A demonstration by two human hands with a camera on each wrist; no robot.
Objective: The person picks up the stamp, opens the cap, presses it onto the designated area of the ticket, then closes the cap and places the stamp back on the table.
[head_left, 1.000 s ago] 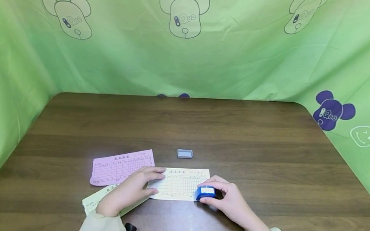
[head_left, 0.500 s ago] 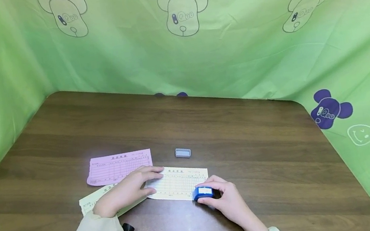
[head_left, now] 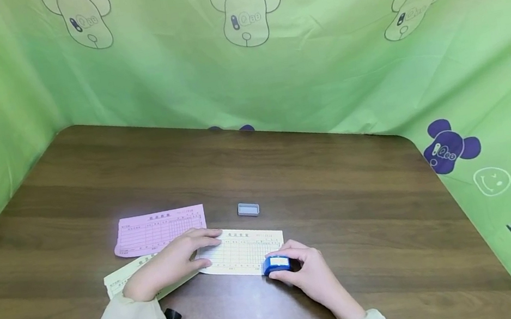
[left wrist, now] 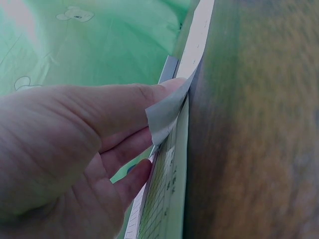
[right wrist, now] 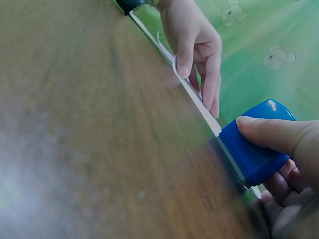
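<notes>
My right hand (head_left: 315, 277) grips a blue self-inking stamp (head_left: 277, 264) between thumb and fingers. The stamp stands on the lower right corner of a white receipt slip (head_left: 241, 251), printed with a table. At the slip's left end, my left hand (head_left: 174, 262) presses it down with extended fingers and thumb. A curled-up paper edge (left wrist: 167, 117) shows by the thumb in the left wrist view. In the right wrist view the stamp (right wrist: 256, 144) meets the paper with its base, which hides its underside.
Left of the white slip lie a pink receipt slip (head_left: 159, 231) and a pale green one (head_left: 121, 276), partly under my left forearm. A small grey stamp cap (head_left: 248, 209) lies beyond the white slip. Green printed cloth (head_left: 173, 72) surrounds the wooden table (head_left: 317, 172).
The head view has shifted slightly, so everything appears a little further left and up. Both hands, the stamp and the slips keep their places relative to each other.
</notes>
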